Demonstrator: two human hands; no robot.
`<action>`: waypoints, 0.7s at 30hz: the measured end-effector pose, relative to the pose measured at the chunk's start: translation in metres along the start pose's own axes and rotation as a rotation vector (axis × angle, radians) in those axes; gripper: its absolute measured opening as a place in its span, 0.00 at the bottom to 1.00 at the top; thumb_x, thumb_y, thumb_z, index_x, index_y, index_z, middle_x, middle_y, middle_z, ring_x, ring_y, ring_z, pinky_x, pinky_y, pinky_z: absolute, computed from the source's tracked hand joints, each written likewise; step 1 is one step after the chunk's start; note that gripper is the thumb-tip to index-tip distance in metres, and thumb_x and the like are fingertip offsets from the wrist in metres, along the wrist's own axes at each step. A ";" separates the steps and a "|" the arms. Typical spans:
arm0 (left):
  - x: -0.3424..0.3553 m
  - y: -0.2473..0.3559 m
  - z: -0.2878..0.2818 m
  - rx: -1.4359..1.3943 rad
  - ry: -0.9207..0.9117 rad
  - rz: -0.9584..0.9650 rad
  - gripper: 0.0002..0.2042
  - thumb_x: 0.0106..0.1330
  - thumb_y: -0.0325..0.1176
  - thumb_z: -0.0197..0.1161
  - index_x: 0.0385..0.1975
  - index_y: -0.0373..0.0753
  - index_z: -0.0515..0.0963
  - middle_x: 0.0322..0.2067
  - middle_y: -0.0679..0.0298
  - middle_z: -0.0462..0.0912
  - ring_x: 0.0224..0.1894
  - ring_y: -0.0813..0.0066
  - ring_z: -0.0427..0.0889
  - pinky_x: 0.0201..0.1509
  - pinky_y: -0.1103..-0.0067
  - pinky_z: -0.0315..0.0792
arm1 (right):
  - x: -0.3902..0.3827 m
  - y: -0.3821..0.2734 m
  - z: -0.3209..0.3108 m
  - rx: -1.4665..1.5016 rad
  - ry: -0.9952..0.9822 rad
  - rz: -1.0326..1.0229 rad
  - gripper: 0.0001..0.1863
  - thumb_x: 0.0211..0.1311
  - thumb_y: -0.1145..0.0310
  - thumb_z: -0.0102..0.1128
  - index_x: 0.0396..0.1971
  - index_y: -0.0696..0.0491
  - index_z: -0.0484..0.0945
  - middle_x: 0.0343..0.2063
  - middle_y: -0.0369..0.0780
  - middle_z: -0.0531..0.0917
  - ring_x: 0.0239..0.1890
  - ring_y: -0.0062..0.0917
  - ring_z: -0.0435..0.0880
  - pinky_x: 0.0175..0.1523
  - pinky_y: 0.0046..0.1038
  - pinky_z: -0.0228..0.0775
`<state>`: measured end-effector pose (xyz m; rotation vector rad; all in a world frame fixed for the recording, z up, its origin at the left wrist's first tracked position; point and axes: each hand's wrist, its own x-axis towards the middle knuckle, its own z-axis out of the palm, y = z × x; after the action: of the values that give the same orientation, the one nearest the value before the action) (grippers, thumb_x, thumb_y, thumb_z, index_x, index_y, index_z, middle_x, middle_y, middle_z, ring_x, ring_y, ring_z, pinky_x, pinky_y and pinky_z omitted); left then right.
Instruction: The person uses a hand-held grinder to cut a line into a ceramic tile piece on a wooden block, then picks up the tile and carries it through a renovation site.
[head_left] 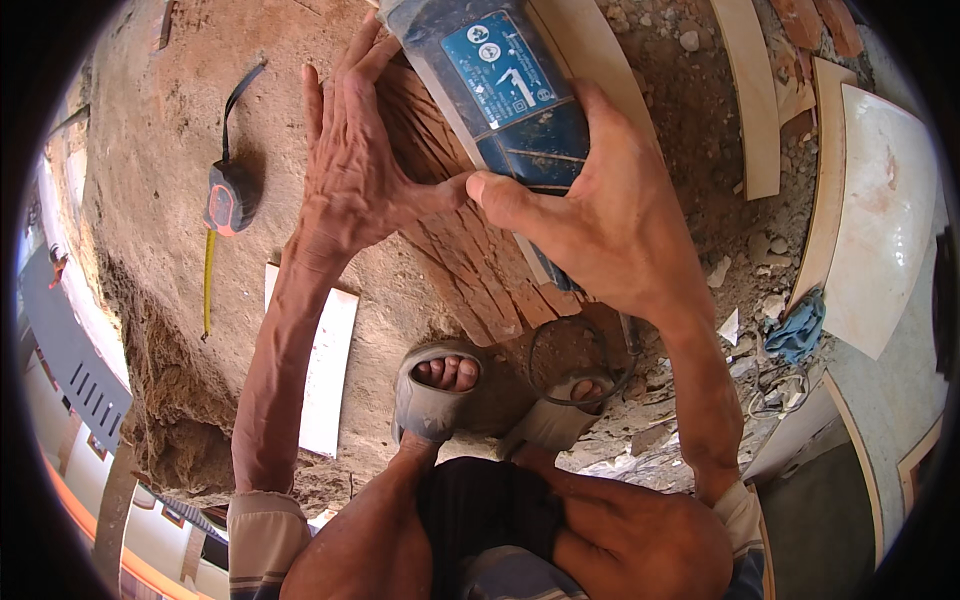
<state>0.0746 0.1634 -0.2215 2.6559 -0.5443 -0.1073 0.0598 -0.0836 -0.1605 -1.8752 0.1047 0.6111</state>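
My right hand (620,210) is wrapped around the rear body of a blue corded power tool (500,70) with a label on its top. The tool's front end runs out of view at the top edge, so its working part is hidden. To its left, my left hand (350,160) is open, fingers stretched forward and thumb pointing across at my right thumb. That hand lies over a cracked, reddish-brown wooden board (465,265), close along the tool's left side. A pale tile strip (590,40) shows to the right of the tool.
A tape measure (230,198) with its yellow blade partly out lies on the dirt at left. A white tile strip (325,370) rests near my left forearm. A black cable (535,370) loops by my feet. Tile pieces (750,110), rubble and a blue cloth (797,328) lie at right.
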 end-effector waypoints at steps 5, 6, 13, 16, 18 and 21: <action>0.000 0.000 0.000 0.009 -0.007 -0.002 0.73 0.37 0.72 0.86 0.79 0.37 0.51 0.77 0.46 0.63 0.80 0.48 0.64 0.87 0.43 0.35 | -0.004 -0.002 -0.003 0.001 -0.019 -0.013 0.32 0.61 0.58 0.82 0.57 0.61 0.77 0.40 0.43 0.88 0.40 0.26 0.89 0.49 0.32 0.84; -0.001 0.000 0.000 0.008 -0.011 -0.001 0.73 0.37 0.72 0.86 0.79 0.37 0.51 0.77 0.46 0.63 0.80 0.48 0.64 0.87 0.43 0.35 | -0.004 -0.002 -0.003 -0.001 -0.015 -0.009 0.32 0.61 0.58 0.82 0.56 0.61 0.77 0.40 0.43 0.88 0.40 0.26 0.89 0.49 0.32 0.84; 0.001 -0.002 0.000 -0.002 -0.047 -0.044 0.73 0.38 0.73 0.85 0.79 0.36 0.51 0.76 0.46 0.64 0.80 0.48 0.65 0.87 0.44 0.35 | -0.010 -0.002 -0.003 0.001 -0.007 0.031 0.32 0.60 0.56 0.82 0.56 0.60 0.78 0.40 0.42 0.88 0.41 0.26 0.89 0.50 0.32 0.83; -0.001 -0.006 0.002 0.080 -0.037 0.002 0.73 0.38 0.77 0.82 0.79 0.37 0.51 0.72 0.50 0.70 0.77 0.52 0.71 0.87 0.41 0.30 | -0.012 -0.002 -0.005 -0.020 -0.006 0.018 0.32 0.60 0.56 0.82 0.56 0.60 0.78 0.40 0.42 0.88 0.41 0.27 0.89 0.51 0.33 0.82; -0.001 -0.006 0.003 0.079 -0.036 0.008 0.73 0.38 0.78 0.82 0.79 0.37 0.51 0.71 0.50 0.71 0.76 0.52 0.71 0.87 0.41 0.30 | -0.013 -0.002 -0.005 -0.036 -0.007 0.016 0.32 0.60 0.56 0.81 0.57 0.60 0.78 0.40 0.43 0.88 0.41 0.26 0.89 0.50 0.32 0.83; -0.001 -0.005 0.005 0.042 -0.030 0.010 0.73 0.37 0.77 0.82 0.79 0.37 0.51 0.71 0.50 0.71 0.77 0.52 0.71 0.88 0.42 0.30 | -0.012 0.001 -0.005 -0.031 -0.015 0.023 0.32 0.60 0.57 0.81 0.57 0.61 0.78 0.41 0.43 0.88 0.41 0.26 0.89 0.50 0.32 0.83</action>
<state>0.0751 0.1659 -0.2278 2.6957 -0.5762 -0.1347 0.0507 -0.0912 -0.1543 -1.9013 0.1083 0.6456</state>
